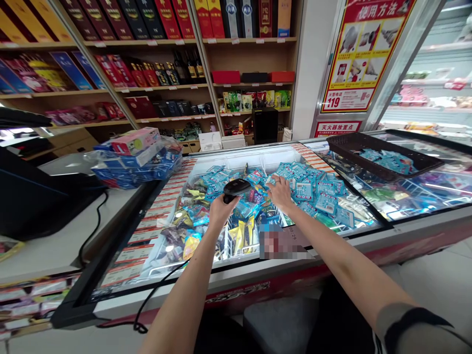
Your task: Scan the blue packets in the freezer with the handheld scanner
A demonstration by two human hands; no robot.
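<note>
My left hand [220, 212] is closed round the handle of a black barcode scanner [238, 186], whose head points forward and right over the freezer's glass top. To its right, my right hand [280, 194] has its fingers bent and pinched on a small blue packet [271, 181] at the near left of a spread pile. Many more blue and white packets [326, 202] lie loose and overlapping on the glass, some with barcodes facing up. Below the glass, a chest freezer [236, 273] holds wrapped ice creams [243, 235] in white wire baskets.
A dark brown tray [405, 173] with more blue packets stands at the right on the glass. Plastic-wrapped blue packages [136, 164] and a black monitor [33, 191] are at the left. The scanner's black cable [158, 282] hangs over the freezer's front edge. Stocked shelves [155, 88] line the back.
</note>
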